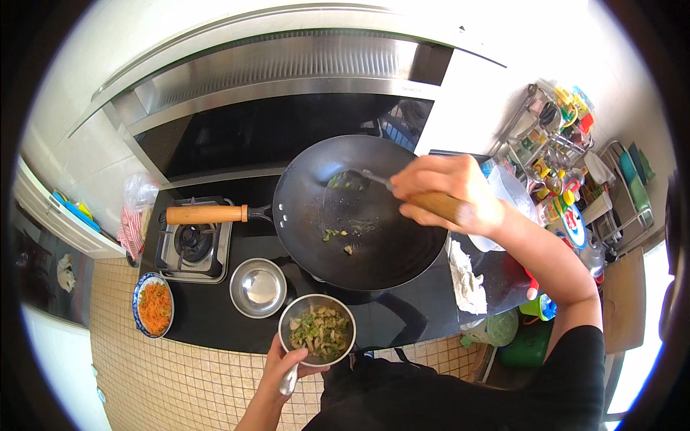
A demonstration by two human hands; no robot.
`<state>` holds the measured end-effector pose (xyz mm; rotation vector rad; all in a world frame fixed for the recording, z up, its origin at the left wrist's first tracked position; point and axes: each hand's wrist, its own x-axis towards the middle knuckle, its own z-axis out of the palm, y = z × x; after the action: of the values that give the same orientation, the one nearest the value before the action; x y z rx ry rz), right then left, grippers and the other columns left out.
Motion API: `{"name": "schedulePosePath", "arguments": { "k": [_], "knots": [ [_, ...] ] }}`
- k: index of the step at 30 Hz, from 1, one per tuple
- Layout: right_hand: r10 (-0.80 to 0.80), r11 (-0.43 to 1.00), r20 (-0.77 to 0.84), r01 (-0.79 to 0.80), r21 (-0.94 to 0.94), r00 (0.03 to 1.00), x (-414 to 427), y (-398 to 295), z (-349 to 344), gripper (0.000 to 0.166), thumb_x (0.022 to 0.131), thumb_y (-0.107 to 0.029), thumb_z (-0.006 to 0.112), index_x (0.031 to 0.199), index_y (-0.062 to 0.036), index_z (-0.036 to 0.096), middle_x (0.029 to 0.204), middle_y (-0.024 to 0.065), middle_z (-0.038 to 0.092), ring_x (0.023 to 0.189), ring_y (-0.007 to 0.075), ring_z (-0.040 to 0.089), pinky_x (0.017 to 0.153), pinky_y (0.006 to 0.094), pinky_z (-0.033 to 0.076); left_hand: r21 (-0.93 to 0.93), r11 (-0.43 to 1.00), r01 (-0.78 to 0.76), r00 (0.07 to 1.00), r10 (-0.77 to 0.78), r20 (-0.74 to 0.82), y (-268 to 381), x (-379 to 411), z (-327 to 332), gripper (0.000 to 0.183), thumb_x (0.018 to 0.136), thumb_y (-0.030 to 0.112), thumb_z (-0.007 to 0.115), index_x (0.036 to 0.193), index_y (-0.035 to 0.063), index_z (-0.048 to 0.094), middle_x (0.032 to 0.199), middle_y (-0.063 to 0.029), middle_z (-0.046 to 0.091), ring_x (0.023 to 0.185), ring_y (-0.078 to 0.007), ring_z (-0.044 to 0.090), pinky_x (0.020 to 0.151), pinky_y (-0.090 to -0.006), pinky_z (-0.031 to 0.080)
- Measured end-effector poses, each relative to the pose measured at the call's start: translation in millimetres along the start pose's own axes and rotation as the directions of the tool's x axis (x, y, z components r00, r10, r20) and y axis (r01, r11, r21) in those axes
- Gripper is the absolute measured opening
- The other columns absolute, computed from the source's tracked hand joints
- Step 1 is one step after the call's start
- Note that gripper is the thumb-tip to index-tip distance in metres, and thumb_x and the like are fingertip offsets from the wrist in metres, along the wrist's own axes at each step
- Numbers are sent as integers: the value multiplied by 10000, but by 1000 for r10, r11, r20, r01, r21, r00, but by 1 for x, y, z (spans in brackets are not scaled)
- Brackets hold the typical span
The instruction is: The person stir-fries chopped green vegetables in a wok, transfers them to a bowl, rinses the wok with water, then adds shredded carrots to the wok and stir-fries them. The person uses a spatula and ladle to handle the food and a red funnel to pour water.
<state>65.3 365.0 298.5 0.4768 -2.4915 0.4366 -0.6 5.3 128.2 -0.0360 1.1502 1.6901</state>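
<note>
My left hand [283, 362] holds a metal bowl [351, 345] at the counter's front edge. Sliced meat mixed with chopped greens [319, 331] fills much of it. A short metal handle [289, 380] sticks out beneath my thumb; whether it belongs to the bowl or to a spoon I cannot tell. Over the right side of a black wok [388, 253], my right hand [450, 180] grips the wooden handle [439, 207] of a spatula. Its metal head rests low in the wok, partly blurred. A few food scraps [337, 234] cling to the wok's surface.
The wok's wooden handle [207, 214] reaches over the left gas burner [194, 242]. An empty metal bowl [259, 288] and a patterned dish [137, 318] of shredded carrot [154, 308] stand on the black counter. A white cloth [468, 280] lies right; bottles [555, 183] crowd the rack.
</note>
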Motion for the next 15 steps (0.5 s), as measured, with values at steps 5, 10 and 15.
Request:
{"name": "schedulePosePath", "arguments": {
  "k": [5, 10, 15],
  "knots": [
    [3, 990, 98, -17, 138, 995, 13, -15, 3, 159, 743, -126, 731, 848, -35, 654, 802, 102, 645, 712, 292, 644, 647, 346, 530, -25, 999, -38, 999, 38, 15, -10, 12, 7, 660, 816, 122, 666, 1361, 28, 307, 1257, -217, 508, 1036, -362, 642, 790, -485, 616],
    [486, 759, 157, -504, 413, 860, 28, -45, -30, 184, 718, -127, 781, 857, -54, 686, 834, 23, 677, 795, 132, 650, 752, 283, 530, -41, 997, -59, 998, 59, -12, -14, 21, 14, 642, 814, 114, 668, 1344, 26, 317, 1231, -217, 522, 992, -354, 656, 751, -462, 625],
    [627, 635, 172, -626, 452, 760, 41, -52, -58, 217, 707, -147, 770, 859, -9, 700, 857, 111, 710, 662, 124, 641, 573, 236, 517, -55, 994, -89, 996, 88, -22, -15, 30, 21, 691, 817, 106, 678, 1368, 15, 273, 1229, -233, 512, 969, -364, 658, 727, -454, 632]
  ]
}}
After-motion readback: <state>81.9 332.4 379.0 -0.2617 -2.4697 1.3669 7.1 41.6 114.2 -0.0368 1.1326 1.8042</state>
